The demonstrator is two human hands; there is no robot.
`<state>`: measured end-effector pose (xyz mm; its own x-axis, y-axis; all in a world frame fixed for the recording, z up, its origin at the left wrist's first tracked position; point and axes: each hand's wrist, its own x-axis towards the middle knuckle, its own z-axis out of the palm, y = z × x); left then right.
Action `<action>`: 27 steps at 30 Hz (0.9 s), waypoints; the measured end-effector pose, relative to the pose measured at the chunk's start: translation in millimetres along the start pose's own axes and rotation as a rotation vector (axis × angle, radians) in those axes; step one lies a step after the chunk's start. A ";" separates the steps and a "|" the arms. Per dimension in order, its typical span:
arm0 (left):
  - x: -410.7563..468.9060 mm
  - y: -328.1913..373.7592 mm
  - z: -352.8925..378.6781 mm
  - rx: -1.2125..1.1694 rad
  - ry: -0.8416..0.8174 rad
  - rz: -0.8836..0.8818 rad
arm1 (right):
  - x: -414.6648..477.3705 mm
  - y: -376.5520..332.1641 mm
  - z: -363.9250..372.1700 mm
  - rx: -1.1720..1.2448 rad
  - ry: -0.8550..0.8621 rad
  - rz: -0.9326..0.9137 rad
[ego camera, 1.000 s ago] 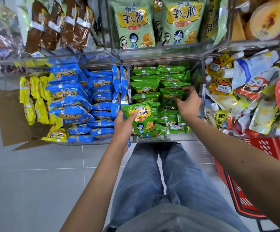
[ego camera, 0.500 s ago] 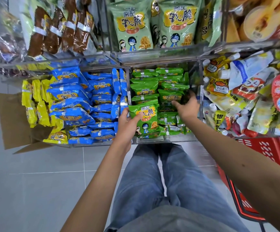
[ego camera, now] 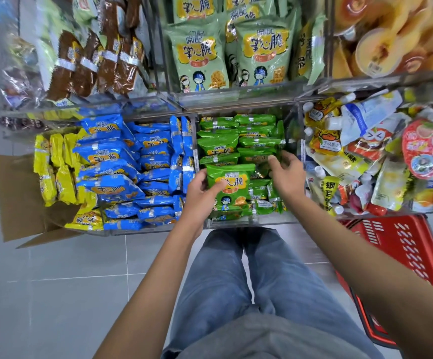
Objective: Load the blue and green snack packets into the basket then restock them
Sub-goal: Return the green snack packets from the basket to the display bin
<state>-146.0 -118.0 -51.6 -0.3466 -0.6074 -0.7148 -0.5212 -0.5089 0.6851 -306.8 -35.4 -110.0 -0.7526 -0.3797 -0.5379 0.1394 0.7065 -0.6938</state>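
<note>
The left hand [ego camera: 199, 193] grips a green snack packet [ego camera: 232, 187] by its left edge, thumb curled across the printed face and fingers tucked round the top corner; the packet lies face up on the front of the green pile [ego camera: 238, 141] in the middle compartment of the clear shelf bin [ego camera: 236, 222]. Compared with a second ago it sits slightly further back over the pile, so it appears to be going in, not coming out.

The right hand [ego camera: 287, 177] has hardly shifted; it hovers at the right side of the same compartment, fingers bent with their tips [ego camera: 272, 159] down among the green packets. A second ago they were dug in more tightly and now look looser, but whether they pinch a packet or only press the stack aside cannot be told.

The blue snack packets [ego camera: 111, 161] fill the compartment just to the left, touched by neither hand; the red basket [ego camera: 396, 244] stands on the floor at the person's right, well apart from both hands.

By this reading the restocking half is under way, and the green side looks close to full; the left hand has yet to release the packet.
</note>
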 end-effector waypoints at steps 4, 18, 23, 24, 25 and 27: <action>1.3 9.9 5.3 0.135 -0.083 0.102 | -41.9 -15.7 -23.4 0.189 -0.264 -0.228; 27.5 -5.5 15.6 1.073 -0.068 0.388 | -15.9 5.0 -40.5 -0.204 -0.004 -0.267; 36.4 -25.6 13.6 1.282 -0.117 0.301 | 5.1 15.8 -20.0 -0.302 -0.011 -0.192; 37.0 -28.9 13.4 1.289 -0.106 0.306 | 8.3 16.2 -14.4 -0.303 -0.017 -0.199; 37.1 -31.5 13.2 1.294 -0.093 0.316 | 10.5 15.6 -9.1 -0.305 -0.020 -0.198; 38.1 -35.1 13.3 1.293 -0.071 0.332 | 14.3 14.3 -0.1 -0.312 0.009 -0.193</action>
<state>-151.2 -115.1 -104.8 -0.6186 -0.5363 -0.5741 -0.7507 0.6192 0.2304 -315.6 -30.7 -127.6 -0.7519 -0.5196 -0.4059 -0.2081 0.7711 -0.6017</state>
